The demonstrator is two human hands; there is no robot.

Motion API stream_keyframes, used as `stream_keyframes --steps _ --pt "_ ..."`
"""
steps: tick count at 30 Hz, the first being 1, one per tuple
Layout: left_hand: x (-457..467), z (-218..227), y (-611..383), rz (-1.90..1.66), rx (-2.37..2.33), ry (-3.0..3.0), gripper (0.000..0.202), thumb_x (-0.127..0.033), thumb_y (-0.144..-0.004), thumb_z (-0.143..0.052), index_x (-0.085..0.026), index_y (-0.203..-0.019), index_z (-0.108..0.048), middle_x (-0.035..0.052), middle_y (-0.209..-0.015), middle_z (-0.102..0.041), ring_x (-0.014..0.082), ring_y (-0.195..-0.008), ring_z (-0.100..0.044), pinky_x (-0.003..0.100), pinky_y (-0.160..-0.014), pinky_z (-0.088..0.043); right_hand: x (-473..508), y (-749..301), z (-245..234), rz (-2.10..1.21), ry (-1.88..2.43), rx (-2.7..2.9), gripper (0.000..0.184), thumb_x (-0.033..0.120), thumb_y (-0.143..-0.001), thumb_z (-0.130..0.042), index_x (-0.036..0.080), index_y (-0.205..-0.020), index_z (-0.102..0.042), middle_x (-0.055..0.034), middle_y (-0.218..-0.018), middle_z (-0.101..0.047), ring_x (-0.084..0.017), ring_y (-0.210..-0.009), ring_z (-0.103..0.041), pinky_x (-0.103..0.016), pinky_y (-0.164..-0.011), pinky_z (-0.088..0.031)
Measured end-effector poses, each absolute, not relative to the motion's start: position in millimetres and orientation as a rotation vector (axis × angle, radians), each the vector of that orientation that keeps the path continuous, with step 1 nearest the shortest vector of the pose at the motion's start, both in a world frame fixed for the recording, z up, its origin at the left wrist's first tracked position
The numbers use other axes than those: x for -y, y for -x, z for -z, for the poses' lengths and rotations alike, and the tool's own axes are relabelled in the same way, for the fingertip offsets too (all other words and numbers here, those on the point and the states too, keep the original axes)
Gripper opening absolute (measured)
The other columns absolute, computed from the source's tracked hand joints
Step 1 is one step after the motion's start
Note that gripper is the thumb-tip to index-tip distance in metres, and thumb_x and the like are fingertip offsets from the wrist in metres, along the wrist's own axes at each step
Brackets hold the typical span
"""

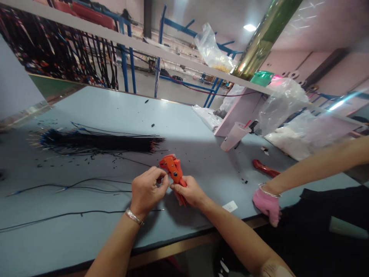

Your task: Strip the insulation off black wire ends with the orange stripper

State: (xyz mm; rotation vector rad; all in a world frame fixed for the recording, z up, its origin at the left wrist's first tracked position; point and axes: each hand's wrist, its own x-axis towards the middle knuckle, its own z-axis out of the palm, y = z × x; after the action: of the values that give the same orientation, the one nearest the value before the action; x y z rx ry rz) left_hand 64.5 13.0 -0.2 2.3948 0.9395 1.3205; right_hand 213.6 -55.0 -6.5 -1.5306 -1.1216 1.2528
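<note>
My right hand is wrapped round the handles of an orange wire stripper, whose jaws point up and to the left. Pinched in my left hand is a thin black wire, its end close to the stripper's jaws; whether it lies between them I cannot tell. The wire trails left over the table. Beyond my left hand lies a thick bundle of black wires, with blue-sleeved ends at the left and bare ends at the right. One more black wire lies nearer the front edge.
At right, a co-worker's pink-gloved hand rests at the table edge, near a red-handled tool. A plastic cup with a straw stands by the shelf support. Black scraps dot the table; a white label lies near the front.
</note>
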Motion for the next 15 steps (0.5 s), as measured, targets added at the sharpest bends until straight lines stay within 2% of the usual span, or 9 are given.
stream_keyframes --steps 4,10,15 --pt "-13.8 1.9 -63.7 -1.307 -0.966 -2.378 0.013 -0.017 -0.078 -0.055 -0.019 -0.066 -0.062 -0.0039 -0.061 -0.059 0.0081 -0.054 -0.053 0.021 -0.055 -0.037 53.5 -214.7 7.5 -1.285 1.539 1.084 0.03 0.039 -0.073 -0.065 0.019 -0.06 -0.046 0.0054 -0.038 -0.05 -0.008 -0.028 -0.043 -0.017 -0.028 -0.033" --pt "-14.9 3.1 -64.9 -1.25 -0.992 -2.404 0.013 -0.019 -0.079 -0.056 -0.019 -0.068 -0.063 -0.0036 -0.064 -0.063 0.0083 -0.057 -0.056 0.021 -0.057 -0.038 52.6 -218.9 6.5 -1.455 1.433 0.97 0.023 0.035 -0.071 -0.065 0.017 -0.074 -0.052 0.0009 -0.055 -0.062 -0.013 -0.041 -0.058 -0.02 -0.037 -0.045" --pt "-15.4 2.2 -66.5 -1.253 -0.98 -2.415 0.013 -0.019 -0.08 -0.056 -0.019 -0.069 -0.063 -0.0037 -0.064 -0.062 0.0085 -0.057 -0.056 0.021 -0.057 -0.038 52.1 -219.2 8.4 -1.404 1.454 1.002 0.025 0.038 -0.076 -0.06 0.018 -0.065 -0.049 0.0027 -0.044 -0.055 -0.011 -0.032 -0.05 -0.019 -0.03 -0.037"
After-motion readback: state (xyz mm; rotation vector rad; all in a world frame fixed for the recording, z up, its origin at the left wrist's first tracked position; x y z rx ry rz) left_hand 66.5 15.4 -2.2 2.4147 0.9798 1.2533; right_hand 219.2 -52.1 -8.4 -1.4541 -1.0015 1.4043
